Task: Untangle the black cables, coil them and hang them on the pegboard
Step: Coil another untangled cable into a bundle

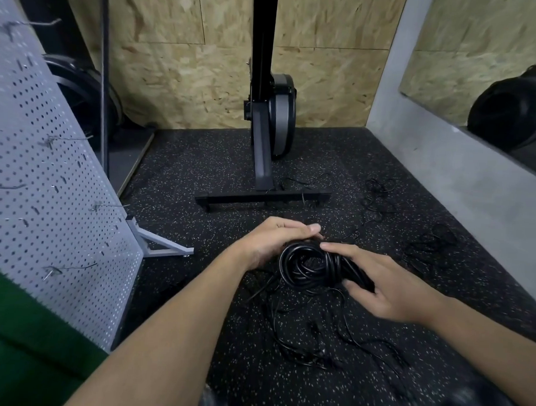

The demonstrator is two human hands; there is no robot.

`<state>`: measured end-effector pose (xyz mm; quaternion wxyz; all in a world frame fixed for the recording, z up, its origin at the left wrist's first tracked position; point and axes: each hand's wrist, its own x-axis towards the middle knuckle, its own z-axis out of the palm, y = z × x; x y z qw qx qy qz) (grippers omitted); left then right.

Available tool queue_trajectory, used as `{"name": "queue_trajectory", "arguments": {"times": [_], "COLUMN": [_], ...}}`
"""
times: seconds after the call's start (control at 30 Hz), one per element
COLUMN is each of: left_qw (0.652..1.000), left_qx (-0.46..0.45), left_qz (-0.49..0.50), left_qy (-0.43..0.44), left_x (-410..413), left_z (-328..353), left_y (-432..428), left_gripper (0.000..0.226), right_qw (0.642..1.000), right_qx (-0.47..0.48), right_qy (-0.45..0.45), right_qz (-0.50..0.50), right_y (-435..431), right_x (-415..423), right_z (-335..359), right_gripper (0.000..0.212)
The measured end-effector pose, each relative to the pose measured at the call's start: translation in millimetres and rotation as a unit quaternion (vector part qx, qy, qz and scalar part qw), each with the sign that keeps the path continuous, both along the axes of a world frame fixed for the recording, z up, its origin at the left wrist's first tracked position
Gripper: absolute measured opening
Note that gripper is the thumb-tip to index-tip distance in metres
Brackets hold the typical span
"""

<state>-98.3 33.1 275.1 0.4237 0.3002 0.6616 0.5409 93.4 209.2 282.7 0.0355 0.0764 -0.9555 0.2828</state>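
Observation:
A thick black cable wound into a coil (311, 267) sits between my hands above the speckled floor. My left hand (274, 238) grips the coil's far left side, fingers curled over its top. My right hand (376, 284) holds the coil's right side, thumb on top and fingers beneath. Thin black cables (316, 337) lie tangled on the floor under the coil. More loose black cables lie to the right (430, 243) and farther back (377, 195). The grey pegboard (46, 178) stands at the left with several bare metal hooks (70, 268).
A black exercise machine (270, 126) with a floor bar stands ahead against the chipboard wall. The pegboard's white foot (163, 244) juts onto the floor. A grey concrete wall with a mirror (481, 74) bounds the right side. My green sleeve (24, 330) is at bottom left.

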Motion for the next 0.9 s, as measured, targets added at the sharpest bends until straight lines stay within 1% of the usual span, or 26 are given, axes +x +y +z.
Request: {"name": "queue_trajectory", "arguments": {"times": [0.03,0.07,0.1,0.13,0.17,0.23,0.3,0.33,0.37,0.4,0.43,0.47,0.53,0.63,0.67,0.77,0.8,0.83,0.9], "left_qw": [0.999,0.996,0.989,0.983,0.982,0.989,0.994,0.996,0.993,0.978,0.959,0.945,0.929,0.880,0.859,0.779,0.758,0.744,0.724], "left_qx": [-0.014,-0.019,-0.011,0.000,0.004,-0.011,-0.045,-0.066,-0.089,-0.117,-0.132,-0.137,-0.127,-0.146,-0.165,-0.216,-0.219,-0.207,-0.171], "left_qz": [-0.006,-0.006,0.016,0.047,0.066,0.068,0.060,0.050,0.035,0.013,-0.006,-0.014,-0.015,-0.026,-0.035,-0.074,-0.080,-0.078,-0.063], "left_qy": [-0.032,-0.084,-0.145,-0.178,-0.179,-0.134,-0.076,-0.014,0.071,0.171,0.252,0.296,0.348,0.452,0.484,0.584,0.609,0.631,0.666], "left_x": [0.7,0.7,0.4,-0.4,-2.0,-2.9,-3.6,-4.6,-6.2,-5.6,-3.1,1.6,15.1,28.3,30.6,33.9,34.9,34.4,29.0], "left_z": [-2.5,-7.5,-12.6,-17.0,-20.5,-26.5,-30.9,-34.2,-38.1,-39.5,-39.5,-37.0,-26.7,-19.1,-17.6,-11.3,-7.0,-2.6,6.3], "left_y": [0.0,0.8,2.9,4.9,5.4,5.7,6.1,6.5,7.9,9.4,12.3,15.8,24.0,35.0,34.7,26.9,23.2,19.6,11.2], "left_gripper": [0.052,0.060,0.065,0.064,0.059,0.049,0.045,0.043,0.040,0.038,0.036,0.035,0.030,0.024,0.023,0.018,0.017,0.018,0.023], "right_qw": [1.000,0.999,0.997,0.994,0.990,0.978,0.966,0.962,0.960,0.958,0.956,0.956,0.961,0.961,0.959,0.952,0.953,0.957,0.973], "right_qx": [-0.024,-0.045,-0.063,-0.080,-0.102,-0.151,-0.184,-0.188,-0.187,-0.186,-0.180,-0.167,-0.108,0.019,0.050,0.138,0.153,0.152,0.112], "right_qy": [0.008,0.021,0.039,0.058,0.076,0.103,0.114,0.115,0.110,0.100,0.092,0.085,0.085,0.054,0.036,-0.022,-0.043,-0.066,-0.108], "right_qz": [-0.006,-0.014,-0.026,-0.042,-0.060,-0.100,-0.142,-0.159,-0.176,-0.195,-0.214,-0.227,-0.241,-0.270,-0.278,-0.273,-0.259,-0.238,-0.168], "right_y": [-1.4,-1.8,-1.0,0.2,1.1,2.4,1.7,1.9,3.2,5.3,7.6,8.2,8.1,8.0,7.2,5.3,7.1,10.0,16.0], "right_x": [-1.9,-4.5,-7.6,-11.2,-14.8,-22.7,-30.0,-33.2,-36.6,-39.4,-41.9,-44.3,-50.1,-57.9,-59.9,-63.3,-62.5,-60.5,-53.8], "right_z": [-0.6,-1.6,-3.1,-4.5,-5.4,-7.6,-10.3,-11.8,-13.6,-15.0,-16.5,-17.4,-18.3,-22.8,-25.5,-35.2,-39.0,-41.1,-40.9], "right_gripper": [0.073,0.074,0.077,0.079,0.081,0.079,0.076,0.075,0.074,0.073,0.072,0.071,0.074,0.079,0.079,0.078,0.079,0.079,0.078]}}
